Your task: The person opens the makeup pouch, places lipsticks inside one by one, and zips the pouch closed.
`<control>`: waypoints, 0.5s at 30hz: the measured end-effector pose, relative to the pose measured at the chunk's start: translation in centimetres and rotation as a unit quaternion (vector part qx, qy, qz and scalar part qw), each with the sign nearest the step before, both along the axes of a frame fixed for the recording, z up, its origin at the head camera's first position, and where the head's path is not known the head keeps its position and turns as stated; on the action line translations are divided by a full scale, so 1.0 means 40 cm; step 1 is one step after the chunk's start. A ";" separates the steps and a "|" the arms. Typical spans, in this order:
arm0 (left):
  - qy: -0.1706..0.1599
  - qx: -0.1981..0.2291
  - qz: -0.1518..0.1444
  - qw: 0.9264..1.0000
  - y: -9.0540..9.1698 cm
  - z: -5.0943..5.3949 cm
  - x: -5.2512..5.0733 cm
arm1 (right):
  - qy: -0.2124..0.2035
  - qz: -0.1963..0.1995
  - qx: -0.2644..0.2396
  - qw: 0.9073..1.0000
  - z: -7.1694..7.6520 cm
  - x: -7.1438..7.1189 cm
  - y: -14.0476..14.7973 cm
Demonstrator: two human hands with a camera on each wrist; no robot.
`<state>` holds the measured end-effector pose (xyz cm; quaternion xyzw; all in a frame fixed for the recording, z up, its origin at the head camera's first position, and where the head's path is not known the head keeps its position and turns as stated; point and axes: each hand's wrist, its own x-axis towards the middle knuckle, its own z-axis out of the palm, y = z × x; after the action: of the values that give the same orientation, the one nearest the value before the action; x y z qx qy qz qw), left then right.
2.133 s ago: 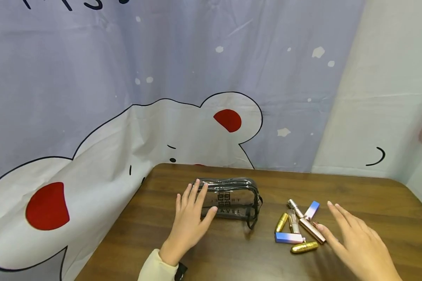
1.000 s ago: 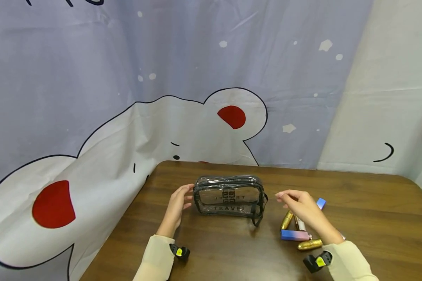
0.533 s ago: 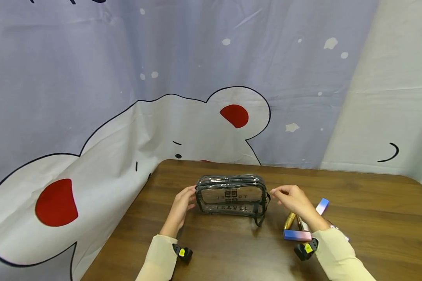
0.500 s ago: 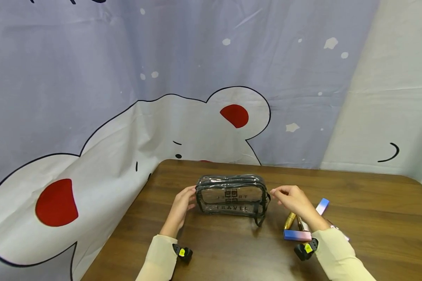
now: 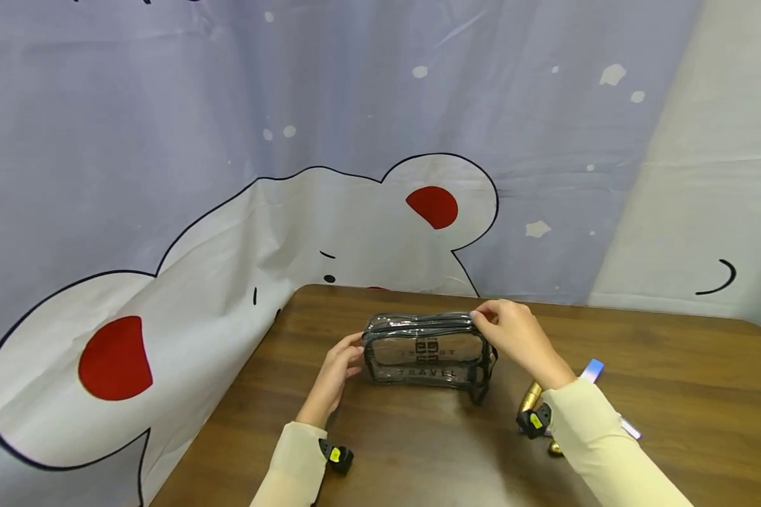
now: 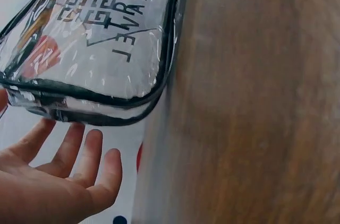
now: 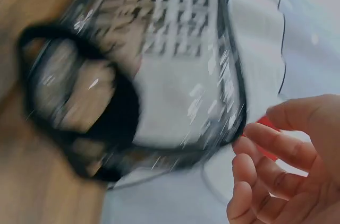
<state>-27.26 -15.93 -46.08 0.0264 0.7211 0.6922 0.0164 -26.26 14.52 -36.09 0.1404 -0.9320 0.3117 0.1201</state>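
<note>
Flanking the clear plastic pouch (image 5: 428, 360) at 11 o'clock on the brown surface (image 5: 431, 443): my relaxed left hand (image 5: 336, 370) at its 9, right hand (image 5: 516, 334) at its 2, pinch unclear. Probably light, floppy: grip the black trim (image 6: 79, 92).

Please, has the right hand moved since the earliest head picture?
Yes: against the table's far edge, the right hand has moved left and nearer to it, now at the upper right corner of the clear pouch.
</note>
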 end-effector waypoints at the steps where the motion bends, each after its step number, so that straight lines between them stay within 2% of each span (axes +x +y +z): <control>1: 0.004 -0.001 -0.008 1.000 0.001 -0.001 0.001 | 0.007 0.008 0.007 1.000 0.009 -0.001 -0.016; 5: 0.010 0.008 -0.031 0.999 0.007 -0.006 0.002 | 0.020 0.049 0.024 0.998 0.041 -0.002 -0.089; 10: 0.013 0.021 -0.060 0.998 0.021 -0.011 0.000 | 0.015 0.083 0.071 0.994 0.060 -0.011 -0.176; 12: 0.014 0.016 -0.080 0.997 0.023 -0.010 0.000 | 0.013 0.099 0.091 0.991 0.061 -0.013 -0.206; 15: 0.007 0.005 -0.127 0.992 0.022 -0.009 0.002 | 0.014 0.129 0.111 0.985 0.056 -0.013 -0.247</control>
<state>-27.20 -15.06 -46.45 0.1227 0.7088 0.6876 0.0987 -26.77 4.63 -33.84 0.2768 -0.9331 0.2169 0.0757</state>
